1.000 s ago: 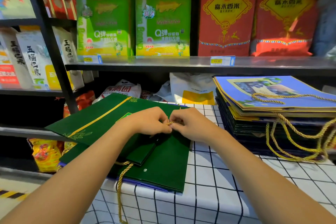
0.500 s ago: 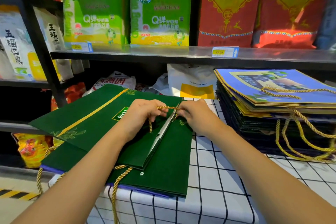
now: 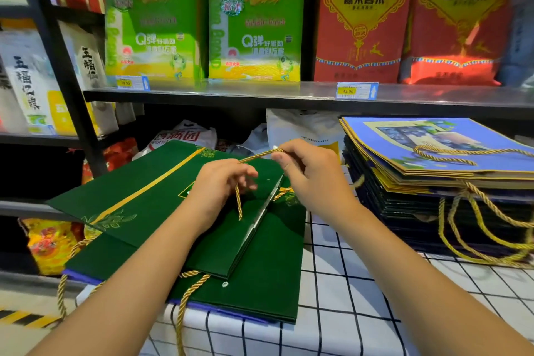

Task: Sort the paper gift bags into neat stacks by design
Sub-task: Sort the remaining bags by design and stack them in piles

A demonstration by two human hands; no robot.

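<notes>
A dark green gift bag (image 3: 138, 196) with a gold stripe lies flat and askew on top of another green bag (image 3: 265, 277) at the table's left corner. Its gold rope handle (image 3: 254, 156) is lifted off the paper. My right hand (image 3: 309, 173) pinches the rope at its upper end, above the bag's mouth. My left hand (image 3: 222, 185) holds the same rope lower down, with a loose end hanging below the fingers. A tall stack of blue gift bags (image 3: 439, 150) with gold rope handles sits at the right, over darker bags.
The table has a white cloth with a black grid (image 3: 346, 298). A metal shelf (image 3: 289, 94) hangs just above and behind, with green and red rice bags on it. White packets (image 3: 300, 130) lie behind the green bags. A black shelf post (image 3: 69, 81) stands left.
Both hands were pinched together low on the green bag. They have since risen and moved apart, drawing the gold rope handle up out of the bag.
</notes>
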